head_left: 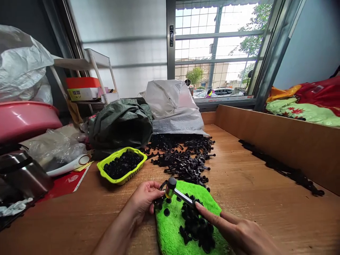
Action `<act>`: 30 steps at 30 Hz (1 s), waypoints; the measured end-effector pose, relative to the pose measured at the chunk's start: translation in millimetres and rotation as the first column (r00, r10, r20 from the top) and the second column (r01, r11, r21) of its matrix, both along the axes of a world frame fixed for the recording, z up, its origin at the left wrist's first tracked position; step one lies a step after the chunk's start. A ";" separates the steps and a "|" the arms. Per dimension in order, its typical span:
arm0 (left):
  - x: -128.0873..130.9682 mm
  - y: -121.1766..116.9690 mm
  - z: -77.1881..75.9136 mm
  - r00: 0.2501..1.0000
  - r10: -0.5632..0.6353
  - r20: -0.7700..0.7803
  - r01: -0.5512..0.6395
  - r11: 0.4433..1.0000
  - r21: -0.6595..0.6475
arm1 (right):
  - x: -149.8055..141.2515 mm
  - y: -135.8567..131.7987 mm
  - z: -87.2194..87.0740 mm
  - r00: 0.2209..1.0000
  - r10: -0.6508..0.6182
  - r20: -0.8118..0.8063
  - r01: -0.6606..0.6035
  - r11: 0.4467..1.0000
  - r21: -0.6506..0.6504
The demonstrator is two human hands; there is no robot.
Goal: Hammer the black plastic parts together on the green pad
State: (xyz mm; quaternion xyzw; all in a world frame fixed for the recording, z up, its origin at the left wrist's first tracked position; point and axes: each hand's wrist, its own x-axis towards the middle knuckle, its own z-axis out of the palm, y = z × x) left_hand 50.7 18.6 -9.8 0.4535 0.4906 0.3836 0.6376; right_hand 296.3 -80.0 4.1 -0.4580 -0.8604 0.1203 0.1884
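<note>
My right hand (240,232) grips a small mallet (177,191) with a metal shaft and a black and yellow head, forefinger stretched along the shaft. The head sits just above the near-left corner of a bright green cloth (172,230). My left hand (145,200) pinches a small black plastic part (160,202) at that corner, right under the mallet head. A heap of small black pieces (198,228) lies on the cloth by my right hand.
A lime tray (102,169) of black caps stands left of a loose pile of black plastic parts (183,156) spilling from a white sack (172,102). A wooden board wall (278,138) runs along the right. Bags, a pink basin (23,118) and a pot crowd the left.
</note>
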 end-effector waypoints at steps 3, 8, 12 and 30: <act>-0.3 2.5 -1.8 1.000 0.005 -0.009 -0.005 1.000 0.015 | -0.3 1.0 4.8 0.991 0.013 -0.131 -0.015 1.000 -0.021; -0.9 7.0 -6.4 0.999 0.020 -0.031 -0.019 0.999 0.032 | -6.2 -0.1 9.3 0.997 -0.055 0.045 0.058 0.996 -0.064; -0.3 5.6 -4.4 1.000 0.002 -0.024 -0.001 0.999 0.040 | -8.2 -2.8 10.1 0.997 -0.034 -0.070 0.033 0.999 -0.003; -14.2 -0.8 -4.5 0.985 -0.127 0.118 0.134 0.990 -0.050 | -14.1 -6.9 3.4 0.985 -0.135 0.105 0.140 0.989 -0.041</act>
